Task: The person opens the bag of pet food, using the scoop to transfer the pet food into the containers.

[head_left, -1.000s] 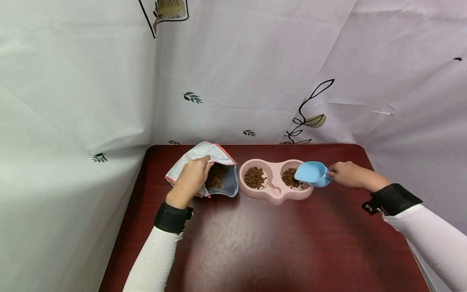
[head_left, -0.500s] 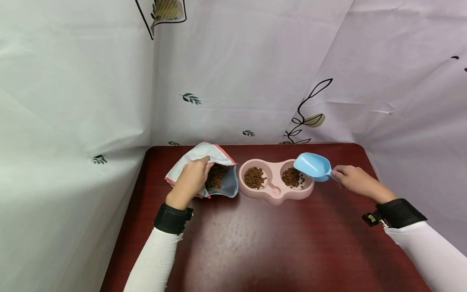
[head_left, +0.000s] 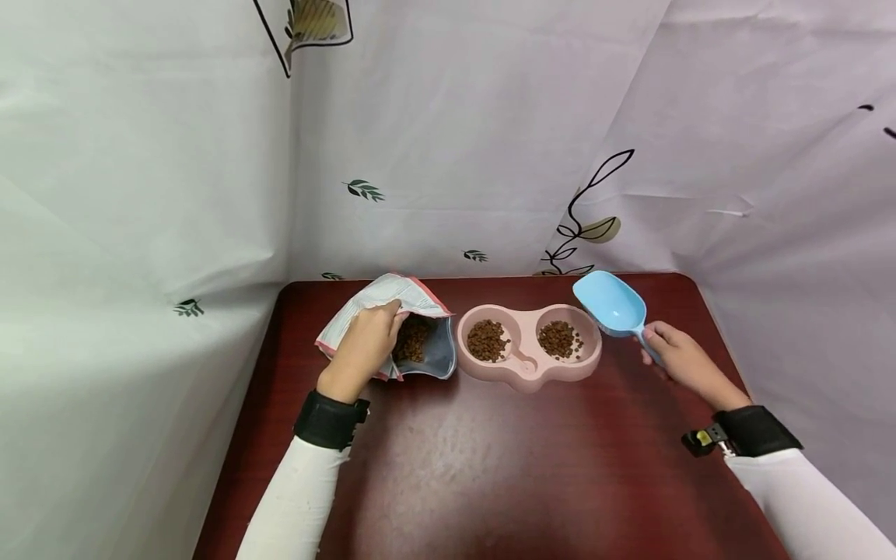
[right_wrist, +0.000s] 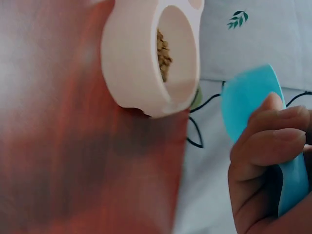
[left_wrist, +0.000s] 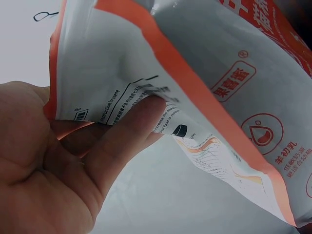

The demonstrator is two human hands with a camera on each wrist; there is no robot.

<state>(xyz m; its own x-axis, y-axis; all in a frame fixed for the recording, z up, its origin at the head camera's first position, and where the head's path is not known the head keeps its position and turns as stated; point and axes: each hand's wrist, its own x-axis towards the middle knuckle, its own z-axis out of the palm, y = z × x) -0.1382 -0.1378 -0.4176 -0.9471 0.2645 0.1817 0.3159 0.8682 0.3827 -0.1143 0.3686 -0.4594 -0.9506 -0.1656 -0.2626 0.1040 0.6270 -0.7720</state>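
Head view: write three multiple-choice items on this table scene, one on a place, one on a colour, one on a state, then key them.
1. Where is the light blue plastic scoop?
A. right of the pink plastic double bowl
B. inside the bag
C. left of the bag

2. What colour is the table?
A. white
B. dark red-brown
C. green

3. What state is the white, red-edged foil food bag in?
A. sealed
B. open, kibble showing
C. folded flat

Key: 1 A, the right hand holds it beside the bowl; 2 B, the bare top shows it; 3 B, the left hand grips its open mouth.
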